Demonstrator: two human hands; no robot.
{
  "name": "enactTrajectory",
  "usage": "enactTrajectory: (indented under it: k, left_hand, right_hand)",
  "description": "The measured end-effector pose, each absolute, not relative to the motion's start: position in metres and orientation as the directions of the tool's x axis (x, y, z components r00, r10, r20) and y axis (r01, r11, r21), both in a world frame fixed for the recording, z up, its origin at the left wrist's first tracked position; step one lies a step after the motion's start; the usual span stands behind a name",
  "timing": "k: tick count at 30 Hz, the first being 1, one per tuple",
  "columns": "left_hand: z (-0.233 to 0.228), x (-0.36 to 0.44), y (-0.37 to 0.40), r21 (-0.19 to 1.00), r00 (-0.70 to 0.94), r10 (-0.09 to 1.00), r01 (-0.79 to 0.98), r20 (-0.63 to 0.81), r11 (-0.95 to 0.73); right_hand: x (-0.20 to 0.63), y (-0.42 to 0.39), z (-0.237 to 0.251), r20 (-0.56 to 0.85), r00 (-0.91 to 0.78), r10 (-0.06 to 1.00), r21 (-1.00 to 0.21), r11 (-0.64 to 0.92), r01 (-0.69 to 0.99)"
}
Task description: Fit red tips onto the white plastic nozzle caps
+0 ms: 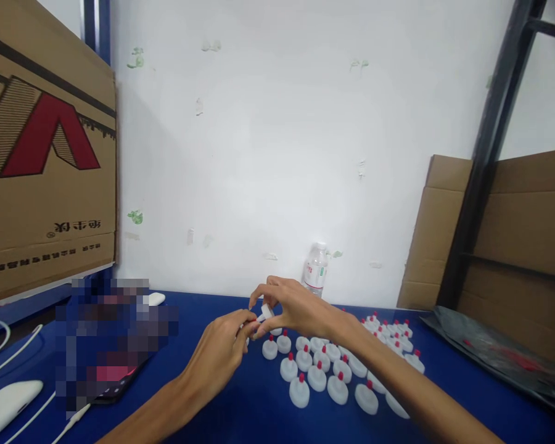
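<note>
The small white cap [265,312] sits pinched between the fingertips of both hands, raised a little above the blue table [240,401]. The right hand [292,306] arches over it from above and closes on it with thumb and forefinger; the left hand [222,351] comes up from below, its fingertips closed against the cap's near end. The cap lies tilted, its long axis running from lower left to upper right; which end carries the tip is too small to tell. Just below and to the right of the right hand stand rows of white caps with red tips [319,370], all upright, tips up. Beyond the right hand a clear water bottle [316,269] stands by the wall.
</note>
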State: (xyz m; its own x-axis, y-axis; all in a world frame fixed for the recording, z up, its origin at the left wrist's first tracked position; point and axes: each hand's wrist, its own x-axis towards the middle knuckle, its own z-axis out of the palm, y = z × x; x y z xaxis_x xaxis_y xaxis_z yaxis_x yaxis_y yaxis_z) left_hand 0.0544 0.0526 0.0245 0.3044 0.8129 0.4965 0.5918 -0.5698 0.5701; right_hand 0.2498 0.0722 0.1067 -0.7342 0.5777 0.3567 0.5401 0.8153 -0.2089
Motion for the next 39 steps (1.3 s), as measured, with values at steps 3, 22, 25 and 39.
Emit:
enactTrajectory:
  k: [3,22,25,39]
  left_hand:
    - [0.026,0.056,0.052,0.647,0.271,0.819,0.509,0.505,-0.567]
    - [0.029,0.052,0.058,0.822,0.341,0.844,0.258,0.414,-0.507]
    - [0.028,0.055,0.058,0.836,0.328,0.855,0.251,0.402,-0.489]
    - [0.01,0.043,0.073,0.489,0.131,0.835,0.758,0.534,-0.432]
  right_hand:
    - [0.249,0.074,0.105,0.393,-0.729,0.561,-0.216,0.826,0.52]
    - [0.244,0.077,0.097,0.496,-0.733,0.465,-0.143,0.877,0.459]
    - [0.244,0.074,0.1,0.433,-0.739,0.517,-0.127,0.846,0.518]
    - [0.28,0.098,0.103,0.132,-0.567,0.813,0.041,0.567,0.823]
